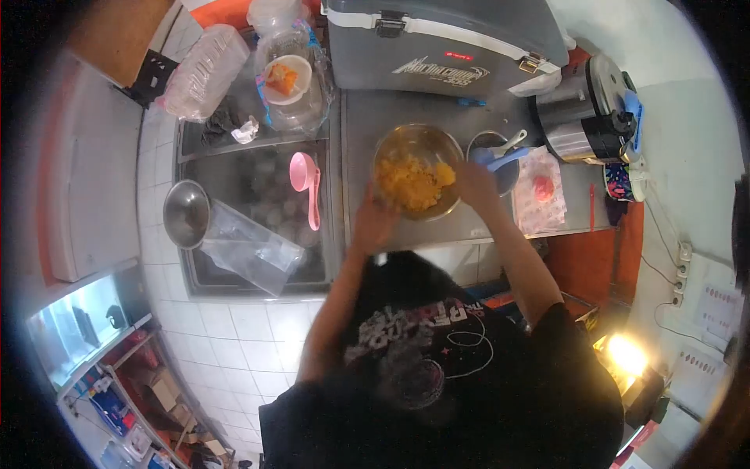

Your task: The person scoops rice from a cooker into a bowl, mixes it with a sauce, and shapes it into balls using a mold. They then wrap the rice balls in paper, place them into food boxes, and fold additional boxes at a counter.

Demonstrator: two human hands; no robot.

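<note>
We reach with both arms, bare below the elbow: our left forearm (337, 309) slants toward one o'clock, our right forearm (517, 254) toward eleven. Our right hand (473, 184) sits at two o'clock from our left hand (376, 222), the two apart. Both are blurred, so we cannot tell their finger pose.

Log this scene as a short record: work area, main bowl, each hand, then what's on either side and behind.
Work area: metal counter
Main bowl: metal mixing bowl holding crumbly yellow-orange food
Left hand: left hand at the bowl's near-left rim
Right hand: right hand at the bowl's right side; grip unclear
Left side: pink scoop, smaller metal bowl, clear plastic bag
Right side: blue utensil, patterned paper
Behind: dark gray cooler box
</note>
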